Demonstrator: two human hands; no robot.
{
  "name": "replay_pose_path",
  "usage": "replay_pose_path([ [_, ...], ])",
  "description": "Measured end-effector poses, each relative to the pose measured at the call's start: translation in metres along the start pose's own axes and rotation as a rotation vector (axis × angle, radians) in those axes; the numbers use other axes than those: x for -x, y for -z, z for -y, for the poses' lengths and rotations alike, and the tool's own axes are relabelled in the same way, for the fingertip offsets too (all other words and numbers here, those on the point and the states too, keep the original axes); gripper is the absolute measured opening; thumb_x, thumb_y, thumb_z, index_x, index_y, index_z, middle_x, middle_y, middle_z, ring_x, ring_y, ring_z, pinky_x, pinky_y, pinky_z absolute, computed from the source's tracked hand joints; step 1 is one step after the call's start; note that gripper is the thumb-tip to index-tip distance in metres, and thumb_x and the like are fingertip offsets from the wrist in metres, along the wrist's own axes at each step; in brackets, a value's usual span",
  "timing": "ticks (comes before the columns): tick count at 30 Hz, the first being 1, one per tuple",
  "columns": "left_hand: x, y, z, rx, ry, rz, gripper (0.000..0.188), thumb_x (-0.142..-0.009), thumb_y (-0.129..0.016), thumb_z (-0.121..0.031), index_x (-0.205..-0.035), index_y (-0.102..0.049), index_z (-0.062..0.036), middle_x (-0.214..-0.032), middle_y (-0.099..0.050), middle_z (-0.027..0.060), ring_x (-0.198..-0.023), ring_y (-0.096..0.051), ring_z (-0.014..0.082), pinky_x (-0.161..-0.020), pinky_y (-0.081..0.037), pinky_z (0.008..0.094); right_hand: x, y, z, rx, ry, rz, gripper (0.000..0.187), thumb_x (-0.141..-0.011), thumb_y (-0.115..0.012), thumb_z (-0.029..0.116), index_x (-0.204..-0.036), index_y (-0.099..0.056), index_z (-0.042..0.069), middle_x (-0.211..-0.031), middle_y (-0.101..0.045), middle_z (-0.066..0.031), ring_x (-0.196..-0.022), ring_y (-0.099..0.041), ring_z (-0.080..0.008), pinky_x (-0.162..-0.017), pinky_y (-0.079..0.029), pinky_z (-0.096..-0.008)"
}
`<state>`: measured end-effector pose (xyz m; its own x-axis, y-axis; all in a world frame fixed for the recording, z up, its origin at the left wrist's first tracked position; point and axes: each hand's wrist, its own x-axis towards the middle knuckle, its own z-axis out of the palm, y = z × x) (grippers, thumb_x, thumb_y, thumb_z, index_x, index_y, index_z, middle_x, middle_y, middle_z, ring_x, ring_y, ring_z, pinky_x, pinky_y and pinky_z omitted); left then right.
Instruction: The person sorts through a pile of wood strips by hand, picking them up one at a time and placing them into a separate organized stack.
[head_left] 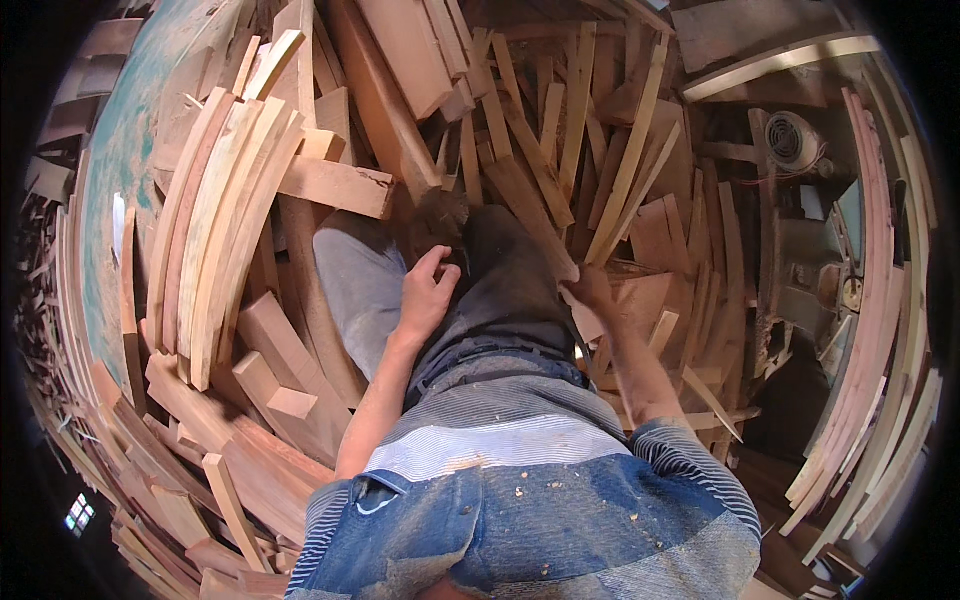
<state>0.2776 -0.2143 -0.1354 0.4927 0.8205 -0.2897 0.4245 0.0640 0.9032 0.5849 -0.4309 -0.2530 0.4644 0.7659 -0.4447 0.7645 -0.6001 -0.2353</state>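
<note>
My left hand (430, 292) hovers over my lap near my left thigh. Its fingers are loosely bent and apart, with nothing seen in them. Beside my right thigh, my right hand (592, 296) is closed round the near end of a long brown wooden board (530, 205). That board slants away to the far left, among other strips. Between my knees is a dark, dusty block (440, 215) whose kind I cannot make out. A short wooden block (338, 187) lies just beyond my left knee.
Pale wooden strips (215, 230) are stacked at the left, on a dusty green surface (130, 150). Loose strips (570, 120) lean in a heap ahead. Thick planks (405, 50) lie at the far middle. At the right are a round motor fan cover (792, 140) and long boards (865, 330).
</note>
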Motion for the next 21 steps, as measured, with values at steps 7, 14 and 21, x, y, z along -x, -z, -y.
replay_pose_path([
  [7,-0.001,-0.005,-0.004,-0.074,0.006,-0.028,0.037,-0.095,-0.068,-0.019,-0.125,-0.063,0.0019,-0.108,-0.072,0.0201,-0.091,-0.072,0.0275,-0.081,-0.055,0.0366,-0.004,0.02,0.017,-0.287,-0.216,-0.015,0.043,-0.088,-0.073,0.038,-0.109,-0.072,-0.001,-0.101,-0.073,-0.0256,-0.096,-0.071,-0.0436,-0.081,-0.054,-0.0492],
  [14,-0.007,-0.015,-0.038,0.101,0.073,0.167,0.039,-0.091,-0.075,-0.023,-0.121,-0.062,-0.0022,-0.097,-0.072,0.0084,-0.09,-0.068,0.0149,-0.083,-0.055,0.0337,0.02,0.16,0.072,-0.602,-0.197,-0.295,0.034,-0.093,-0.07,0.026,-0.111,-0.068,-0.003,-0.098,-0.071,-0.0187,-0.091,-0.067,-0.0244,-0.081,-0.051,-0.0386],
  [21,-0.01,-0.025,-0.105,0.649,-0.075,0.203,0.057,-0.097,-0.076,-0.026,-0.141,-0.054,0.0018,-0.132,-0.066,0.0094,-0.12,-0.059,0.0165,-0.105,-0.047,0.033,0.021,0.189,0.181,-0.906,0.234,-0.264,0.037,-0.097,-0.067,0.014,-0.129,-0.063,-0.004,-0.115,-0.069,-0.0111,-0.106,-0.064,-0.0214,-0.095,-0.05,-0.0338],
])
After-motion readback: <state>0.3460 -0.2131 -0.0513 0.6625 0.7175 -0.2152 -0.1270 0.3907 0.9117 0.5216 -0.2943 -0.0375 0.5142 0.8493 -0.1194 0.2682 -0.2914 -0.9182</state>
